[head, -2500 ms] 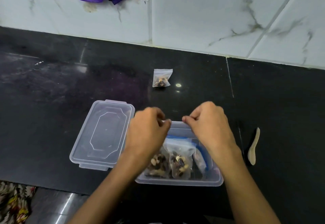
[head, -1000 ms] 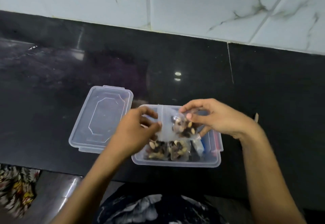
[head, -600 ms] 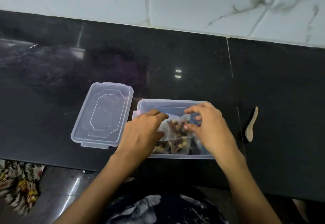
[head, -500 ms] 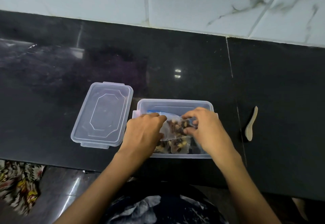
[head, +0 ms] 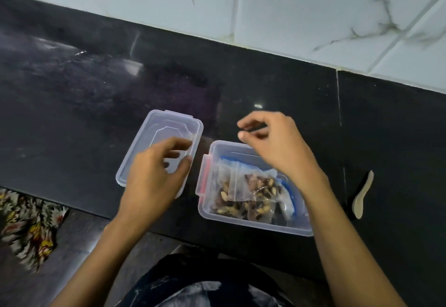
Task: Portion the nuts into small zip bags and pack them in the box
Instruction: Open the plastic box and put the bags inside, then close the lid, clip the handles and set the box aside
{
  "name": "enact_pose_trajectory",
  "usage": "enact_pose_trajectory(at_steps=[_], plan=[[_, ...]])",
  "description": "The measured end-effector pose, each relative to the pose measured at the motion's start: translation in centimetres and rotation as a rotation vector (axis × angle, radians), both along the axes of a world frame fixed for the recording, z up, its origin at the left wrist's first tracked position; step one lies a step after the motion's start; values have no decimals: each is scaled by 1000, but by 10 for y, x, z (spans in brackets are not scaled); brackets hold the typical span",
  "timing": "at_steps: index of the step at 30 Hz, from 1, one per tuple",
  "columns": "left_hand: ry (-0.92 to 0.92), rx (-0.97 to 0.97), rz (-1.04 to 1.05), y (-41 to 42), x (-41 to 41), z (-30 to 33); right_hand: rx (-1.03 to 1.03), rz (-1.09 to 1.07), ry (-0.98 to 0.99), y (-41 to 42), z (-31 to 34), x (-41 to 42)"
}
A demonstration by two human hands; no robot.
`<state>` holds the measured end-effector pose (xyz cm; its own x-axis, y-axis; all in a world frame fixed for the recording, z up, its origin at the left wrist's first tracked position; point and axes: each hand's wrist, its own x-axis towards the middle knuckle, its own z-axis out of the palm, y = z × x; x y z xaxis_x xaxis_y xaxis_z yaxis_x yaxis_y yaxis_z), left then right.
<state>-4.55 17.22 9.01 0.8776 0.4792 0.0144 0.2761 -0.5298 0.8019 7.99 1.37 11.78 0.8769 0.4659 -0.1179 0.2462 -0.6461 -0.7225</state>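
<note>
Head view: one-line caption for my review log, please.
Left hand reaches over the lid; right hand hovers above the open box of nut bags.

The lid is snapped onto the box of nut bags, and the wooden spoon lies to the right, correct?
Not quite. The head view shows the lid lying on the counter left of the open box; the nut bags are uncovered. The wooden spoon does lie to the right.

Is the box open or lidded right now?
Open: the lid lies on the counter beside the box, under the left hand.
</note>
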Motion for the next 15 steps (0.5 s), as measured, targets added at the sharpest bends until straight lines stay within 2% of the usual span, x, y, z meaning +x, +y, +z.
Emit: enact_pose_trajectory(at_steps=[3,6,10,15], plan=[[39,-105,212,21,-21,-17,46,73,-1,42,-11,23],[130,-356,408,33,-40,-33,10,141,-21,90,-36,43],[261,-702,584,44,-53,-51,-226,285,-57,141,-72,55],[264,-877,654,48,-53,-57,-451,357,-100,166,-100,51]])
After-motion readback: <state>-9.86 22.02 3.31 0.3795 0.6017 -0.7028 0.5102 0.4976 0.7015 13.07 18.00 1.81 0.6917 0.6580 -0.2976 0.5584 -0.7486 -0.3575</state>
